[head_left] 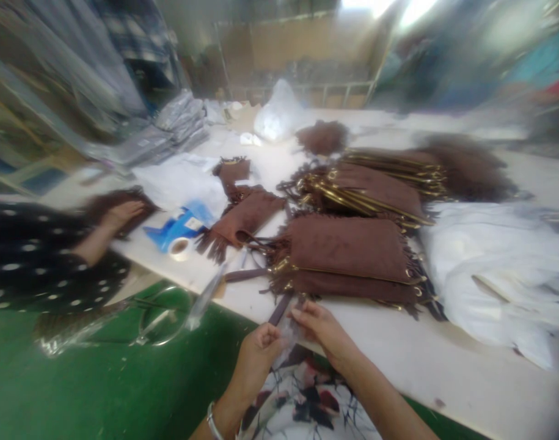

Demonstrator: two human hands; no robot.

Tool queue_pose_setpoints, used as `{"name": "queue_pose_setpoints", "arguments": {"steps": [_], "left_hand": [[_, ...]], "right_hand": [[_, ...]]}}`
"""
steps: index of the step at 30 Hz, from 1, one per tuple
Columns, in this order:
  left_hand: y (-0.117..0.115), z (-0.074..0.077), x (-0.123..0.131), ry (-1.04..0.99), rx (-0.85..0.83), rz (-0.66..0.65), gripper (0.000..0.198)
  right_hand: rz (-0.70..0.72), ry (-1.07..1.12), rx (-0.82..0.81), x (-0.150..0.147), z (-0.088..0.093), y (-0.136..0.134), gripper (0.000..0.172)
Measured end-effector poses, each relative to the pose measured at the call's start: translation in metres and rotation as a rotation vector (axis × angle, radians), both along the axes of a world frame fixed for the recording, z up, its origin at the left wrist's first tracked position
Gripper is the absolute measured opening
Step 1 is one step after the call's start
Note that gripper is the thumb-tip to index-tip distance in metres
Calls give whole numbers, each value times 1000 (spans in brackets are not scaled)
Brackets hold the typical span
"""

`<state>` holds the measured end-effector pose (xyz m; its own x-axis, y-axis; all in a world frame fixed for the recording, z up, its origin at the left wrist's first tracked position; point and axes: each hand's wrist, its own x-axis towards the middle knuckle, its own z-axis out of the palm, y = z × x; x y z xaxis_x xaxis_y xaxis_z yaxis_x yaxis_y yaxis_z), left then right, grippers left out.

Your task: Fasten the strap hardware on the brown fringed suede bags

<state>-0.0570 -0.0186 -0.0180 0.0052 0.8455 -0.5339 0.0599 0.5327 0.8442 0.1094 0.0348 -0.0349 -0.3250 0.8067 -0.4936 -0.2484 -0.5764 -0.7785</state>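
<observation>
Close to the table's front edge, my left hand (261, 349) and my right hand (319, 330) are both closed on a small clear plastic bag (288, 339), pinched between thumbs and fingers. A dark brown strap (280, 308) runs from the bags down toward my hands; whether I hold it too is hidden. Just beyond lies a stack of brown fringed bags (347, 244) with gold zips and rings. Behind it sits a pile of similar bags (375, 186) with gold zips showing. Another brown fringed piece (249, 214) lies to the left.
A co-worker's hand (123, 214) rests on a dark brown piece (100, 205) at the left. Nearby are a tape roll (179, 248) and blue packaging (169, 229). White sheets (494, 269) spread at the right. A metal-framed stool (162, 318) stands on the green floor (100, 379).
</observation>
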Motion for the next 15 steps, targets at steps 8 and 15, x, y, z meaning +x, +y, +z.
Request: {"name": "queue_pose_setpoints", "arguments": {"steps": [8,15], "left_hand": [[-1,-4,25,-132,-66,53,36],[6,-1,43,-262,-138,121,34]], "right_hand": [[144,-147,134,9,2,-2,43],[207,-267,215,24,0,2,39]]}}
